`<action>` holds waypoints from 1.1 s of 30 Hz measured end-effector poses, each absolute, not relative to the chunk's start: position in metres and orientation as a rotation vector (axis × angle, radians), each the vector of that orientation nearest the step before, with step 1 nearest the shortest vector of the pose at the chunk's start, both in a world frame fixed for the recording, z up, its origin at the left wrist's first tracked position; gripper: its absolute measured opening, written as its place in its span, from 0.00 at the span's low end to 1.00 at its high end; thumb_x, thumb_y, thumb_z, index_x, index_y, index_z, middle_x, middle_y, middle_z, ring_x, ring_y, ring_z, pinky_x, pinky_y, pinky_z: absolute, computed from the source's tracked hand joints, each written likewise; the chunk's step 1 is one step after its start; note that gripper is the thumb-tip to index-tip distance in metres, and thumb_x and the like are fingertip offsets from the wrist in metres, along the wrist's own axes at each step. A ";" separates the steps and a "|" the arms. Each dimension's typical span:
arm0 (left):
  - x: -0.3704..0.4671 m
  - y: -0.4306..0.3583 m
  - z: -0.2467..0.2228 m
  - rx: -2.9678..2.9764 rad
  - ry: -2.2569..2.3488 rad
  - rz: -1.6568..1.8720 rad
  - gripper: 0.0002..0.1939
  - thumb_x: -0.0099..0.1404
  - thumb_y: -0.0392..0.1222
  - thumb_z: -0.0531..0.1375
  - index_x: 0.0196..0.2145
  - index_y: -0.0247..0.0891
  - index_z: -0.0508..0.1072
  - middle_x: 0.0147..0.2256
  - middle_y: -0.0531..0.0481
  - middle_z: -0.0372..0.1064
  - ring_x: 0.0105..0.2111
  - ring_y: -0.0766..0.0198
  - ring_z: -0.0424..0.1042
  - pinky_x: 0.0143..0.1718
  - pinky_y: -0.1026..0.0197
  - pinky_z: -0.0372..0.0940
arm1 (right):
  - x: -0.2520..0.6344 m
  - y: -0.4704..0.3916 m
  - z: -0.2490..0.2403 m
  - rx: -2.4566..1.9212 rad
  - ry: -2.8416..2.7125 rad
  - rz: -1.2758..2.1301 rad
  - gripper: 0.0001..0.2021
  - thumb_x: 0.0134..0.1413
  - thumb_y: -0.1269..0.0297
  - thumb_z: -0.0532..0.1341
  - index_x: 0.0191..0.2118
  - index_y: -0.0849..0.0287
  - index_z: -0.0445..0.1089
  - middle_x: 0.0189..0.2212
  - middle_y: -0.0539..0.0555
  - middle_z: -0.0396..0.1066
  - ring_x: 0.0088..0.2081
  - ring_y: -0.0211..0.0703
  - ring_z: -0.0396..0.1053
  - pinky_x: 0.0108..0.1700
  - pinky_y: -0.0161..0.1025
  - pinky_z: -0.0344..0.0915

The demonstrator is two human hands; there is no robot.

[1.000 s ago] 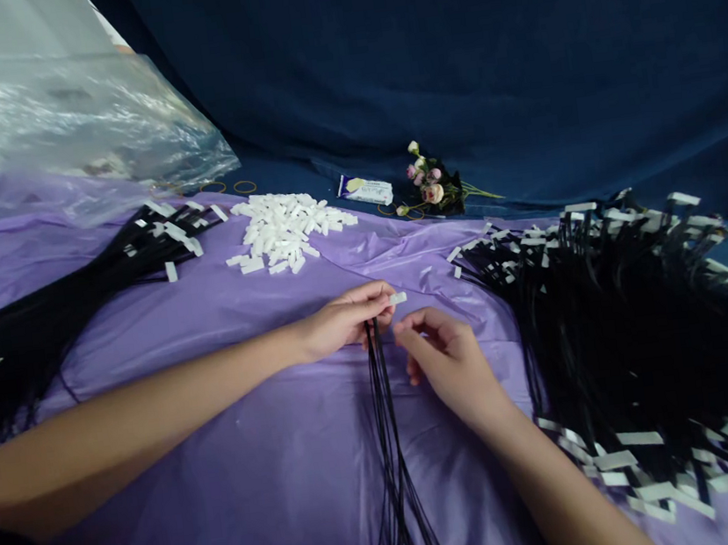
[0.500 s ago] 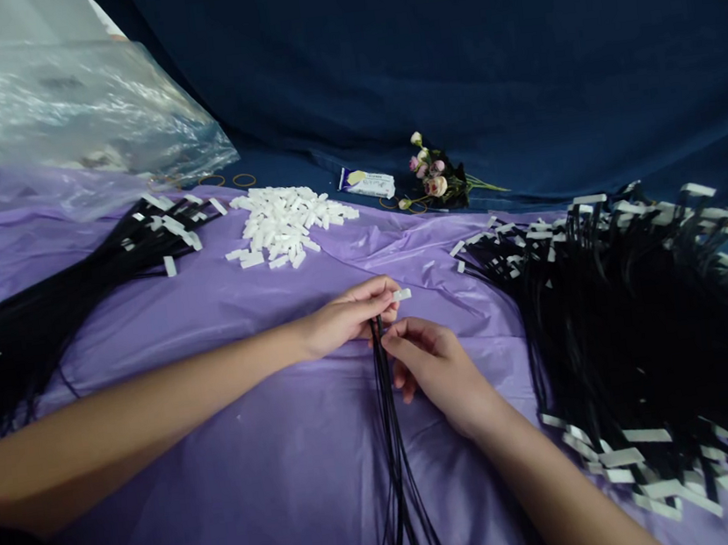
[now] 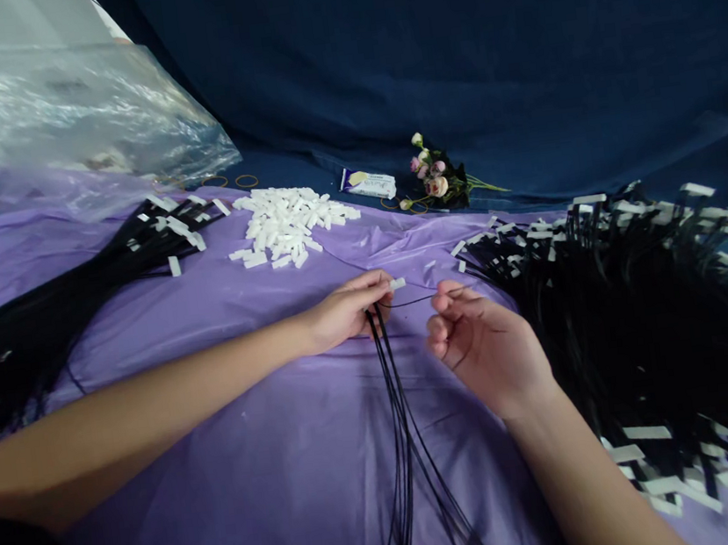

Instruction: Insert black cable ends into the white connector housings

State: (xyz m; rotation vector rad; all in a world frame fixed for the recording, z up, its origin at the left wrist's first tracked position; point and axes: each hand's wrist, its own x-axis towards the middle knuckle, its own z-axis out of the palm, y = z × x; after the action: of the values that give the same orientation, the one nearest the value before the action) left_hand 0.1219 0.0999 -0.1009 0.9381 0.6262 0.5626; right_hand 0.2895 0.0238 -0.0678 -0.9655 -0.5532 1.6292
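My left hand (image 3: 350,311) is closed near the middle, gripping the upper ends of a small bunch of black cords (image 3: 395,428). A small white plastic piece (image 3: 397,283) sticks out past its thumb and fingertips. The cords hang down over the purple sheet to the bottom of the view. Off to the right, my right hand (image 3: 493,347) has its fingers curled, with a single black cord (image 3: 411,303) pinched at the fingertips. That cord stretches nearly level between the two hands. Part of it is hidden behind the right fingers.
Loose white plastic pieces (image 3: 288,220) lie heaped on the purple sheet (image 3: 234,509). White-ended black cords are piled at left (image 3: 44,320) and right (image 3: 641,318). Farther back are a wrapped packet (image 3: 367,184), artificial flowers (image 3: 435,177), rubber bands (image 3: 247,181) and clear plastic (image 3: 72,114).
My right hand has moved right and slightly up, away from the left hand, drawing one cord out sideways. The hanging cords have spread apart. My left hand stays almost in place.
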 end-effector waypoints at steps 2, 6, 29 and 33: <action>0.122 0.100 -0.101 0.936 0.624 0.545 0.10 0.62 0.45 0.58 0.33 0.37 0.60 0.28 0.55 0.54 0.25 0.71 0.57 0.25 0.65 0.56 | 0.293 0.026 -0.066 -0.943 -0.533 1.467 0.06 0.52 0.62 0.61 0.35 0.57 0.68 0.23 0.45 0.62 0.21 0.31 0.60 0.24 0.31 0.62; 0.122 0.101 -0.102 0.923 0.629 0.532 0.10 0.63 0.44 0.58 0.32 0.37 0.60 0.27 0.55 0.55 0.25 0.71 0.57 0.26 0.65 0.56 | 0.305 0.029 -0.063 -0.934 -0.459 1.070 0.11 0.55 0.56 0.62 0.31 0.59 0.68 0.21 0.43 0.56 0.19 0.28 0.55 0.24 0.29 0.61; 0.122 0.100 -0.094 0.704 0.656 0.606 0.06 0.61 0.38 0.56 0.29 0.36 0.60 0.24 0.55 0.51 0.23 0.71 0.57 0.26 0.65 0.57 | 0.285 0.016 -0.085 -1.498 -1.694 0.182 0.08 0.53 0.67 0.59 0.26 0.60 0.72 0.15 0.45 0.61 0.17 0.30 0.57 0.23 0.30 0.53; 0.121 0.101 -0.096 0.715 0.621 0.620 0.07 0.60 0.37 0.57 0.30 0.36 0.59 0.26 0.54 0.54 0.24 0.71 0.58 0.26 0.65 0.57 | 0.286 0.015 -0.087 -1.508 -1.666 0.209 0.08 0.53 0.66 0.59 0.26 0.60 0.72 0.15 0.44 0.59 0.17 0.30 0.56 0.23 0.30 0.53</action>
State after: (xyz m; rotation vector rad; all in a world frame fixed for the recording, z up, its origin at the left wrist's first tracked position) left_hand 0.1212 0.1006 -0.0957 0.7152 0.6212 0.6199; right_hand 0.2857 0.0155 -0.0867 -1.5082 -1.6659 0.2086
